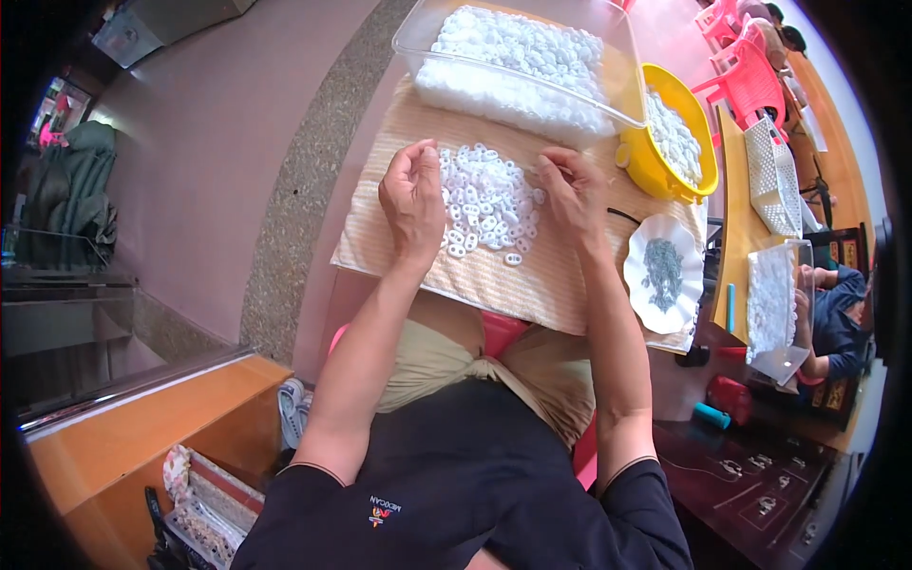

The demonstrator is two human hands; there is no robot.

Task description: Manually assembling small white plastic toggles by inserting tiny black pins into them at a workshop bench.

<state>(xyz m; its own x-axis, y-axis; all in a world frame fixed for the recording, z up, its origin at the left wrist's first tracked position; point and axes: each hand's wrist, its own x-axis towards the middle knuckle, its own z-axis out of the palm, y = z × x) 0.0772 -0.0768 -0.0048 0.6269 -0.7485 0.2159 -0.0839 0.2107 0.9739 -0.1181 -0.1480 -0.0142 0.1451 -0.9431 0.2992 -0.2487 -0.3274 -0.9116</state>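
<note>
In the head view, you have two bare hands, well apart, one on each side of one heap of white pieces (pixel 484 199). The heap sits on one striped cloth (pixel 494 293). There are too many pieces to count, but many show two holes. One piece lies just off the near edge.

Your left hand (pixel 415 199) is at the heap's left edge with its fingers curled. Your right hand (pixel 575 190) is at its right edge, with thumb and fingers bent close. I cannot tell if either one pinches a piece.

Past the heap is one big clear tub (pixel 627 85) full of white pieces. To its right is one yellow basin (pixel 647 180) with more. Nearer you, on the right, is one wavy white dish (pixel 655 318) with tiny dark bits (pixel 663 271). Farther right, one other person (pixel 841 318) sits by one more clear box (pixel 790 353) of white things.
</note>
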